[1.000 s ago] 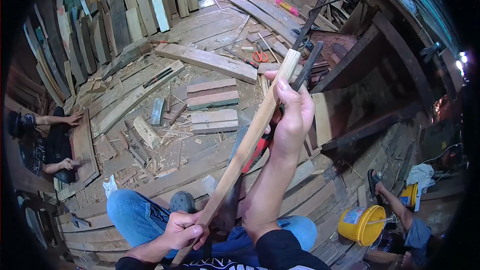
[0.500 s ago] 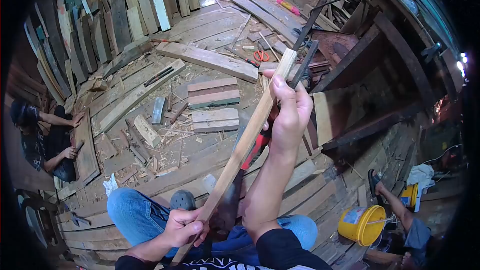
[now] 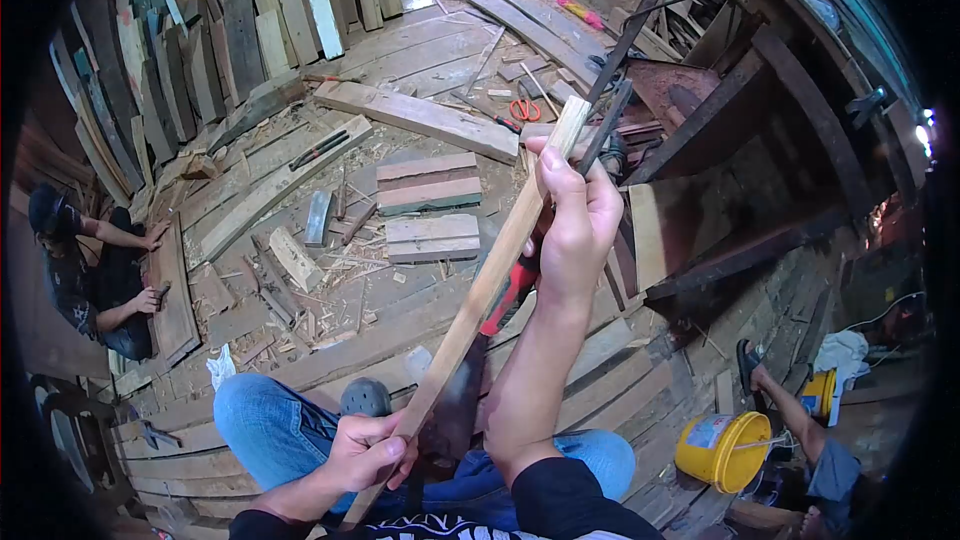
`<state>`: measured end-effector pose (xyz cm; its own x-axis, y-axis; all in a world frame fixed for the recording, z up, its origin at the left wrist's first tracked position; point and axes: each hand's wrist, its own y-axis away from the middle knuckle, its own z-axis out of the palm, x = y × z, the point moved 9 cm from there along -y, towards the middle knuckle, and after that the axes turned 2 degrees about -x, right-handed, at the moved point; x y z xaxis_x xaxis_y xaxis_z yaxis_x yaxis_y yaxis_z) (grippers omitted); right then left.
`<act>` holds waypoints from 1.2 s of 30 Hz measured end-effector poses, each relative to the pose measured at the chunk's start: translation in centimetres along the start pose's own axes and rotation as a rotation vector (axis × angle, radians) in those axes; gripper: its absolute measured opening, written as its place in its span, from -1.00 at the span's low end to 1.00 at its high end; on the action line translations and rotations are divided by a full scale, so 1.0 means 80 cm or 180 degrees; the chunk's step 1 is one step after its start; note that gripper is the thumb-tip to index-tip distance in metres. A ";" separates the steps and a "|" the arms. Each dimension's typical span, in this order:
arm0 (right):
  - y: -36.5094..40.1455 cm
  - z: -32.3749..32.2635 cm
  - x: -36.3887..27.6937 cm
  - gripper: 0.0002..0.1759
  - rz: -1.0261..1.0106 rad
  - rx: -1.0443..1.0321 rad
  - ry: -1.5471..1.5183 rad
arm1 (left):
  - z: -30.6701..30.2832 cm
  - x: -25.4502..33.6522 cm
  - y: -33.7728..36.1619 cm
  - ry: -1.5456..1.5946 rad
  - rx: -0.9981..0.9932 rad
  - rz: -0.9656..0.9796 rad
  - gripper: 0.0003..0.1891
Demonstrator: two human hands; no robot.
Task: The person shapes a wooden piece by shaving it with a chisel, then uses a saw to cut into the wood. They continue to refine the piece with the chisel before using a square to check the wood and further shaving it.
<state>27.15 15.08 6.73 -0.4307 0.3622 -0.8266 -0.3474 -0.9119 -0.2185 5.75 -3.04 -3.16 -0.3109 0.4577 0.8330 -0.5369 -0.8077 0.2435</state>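
Note:
A long, narrow wooden strip (image 3: 487,285) runs diagonally from my lap up to the centre right. My left hand (image 3: 372,452) is closed around its lower part, thumb on top. Near the upper end, my right hand (image 3: 572,210) grips the strip with the thumb along it. A dark flat bar (image 3: 606,127) rises beside the strip, behind my right fingers; whether they touch it is unclear. Below the right hand, a red and black tool (image 3: 512,298) is partly hidden by the strip and my forearm.
Short boards (image 3: 432,238), a long beam (image 3: 420,122) and orange-handled scissors (image 3: 522,110) lie ahead among shavings. A co-worker (image 3: 95,265) sits at the left with a plank (image 3: 175,295). A yellow bucket (image 3: 722,450) stands right, near another person's leg (image 3: 785,400).
The co-worker's head has risen slightly and their lower hand has shifted a little along the plank. My hands hold the strip in nearly the same position.

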 end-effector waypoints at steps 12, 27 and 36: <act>-0.001 -0.002 0.006 -0.83 0.0038 -0.0051 -0.0017 | -0.004 -0.004 0.001 0.0038 0.0066 -0.0029 -0.54; -0.004 -0.003 0.010 -0.82 0.0012 0.0000 -0.0001 | -0.006 -0.005 -0.003 0.0046 0.0097 -0.0024 -0.54; -0.007 -0.008 0.018 -0.82 0.0192 -0.0029 0.0194 | -0.008 -0.005 -0.007 -0.0025 0.0138 -0.0135 -0.53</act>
<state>27.26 15.98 5.29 -0.3989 0.2944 -0.8685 -0.3147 -0.9335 -0.1719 5.69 -2.58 -3.93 -0.2821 0.4892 0.8253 -0.5149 -0.8031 0.3000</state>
